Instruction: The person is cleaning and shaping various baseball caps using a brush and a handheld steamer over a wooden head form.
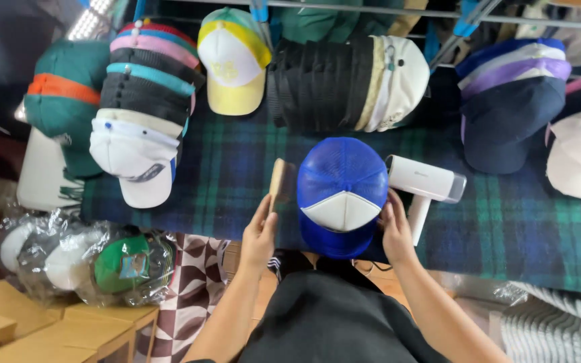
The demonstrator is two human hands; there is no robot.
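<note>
The left hand (258, 236), low in the middle of the frame, is closed around the lower end of a tan wooden brush (278, 185), which stands on edge just left of a blue mesh cap (341, 191). The right hand (396, 232) presses flat against the right side of that cap, fingers spread along its edge; it grips nothing else. The cap sits at the centre of the frame on a dark green and blue plaid cloth that covers the bench (506, 222), its white front panel and blue brim turned toward the person.

Just right of the cap, touching or nearly touching the right hand, lies a white handheld steamer (425, 185), its handle pointing down the frame.

Further out, along the top of the frame, stacks of caps lie on the cloth: a multicoloured stack (144, 101) at upper left, a yellow and white cap (232, 64) beside it, a row of black and cream caps (347, 84) at upper centre, and a navy and purple stack (512, 101) at upper right. At lower left, off the bench, caps wrapped in clear plastic bags (82, 259) rest above cardboard boxes (42, 329).
</note>
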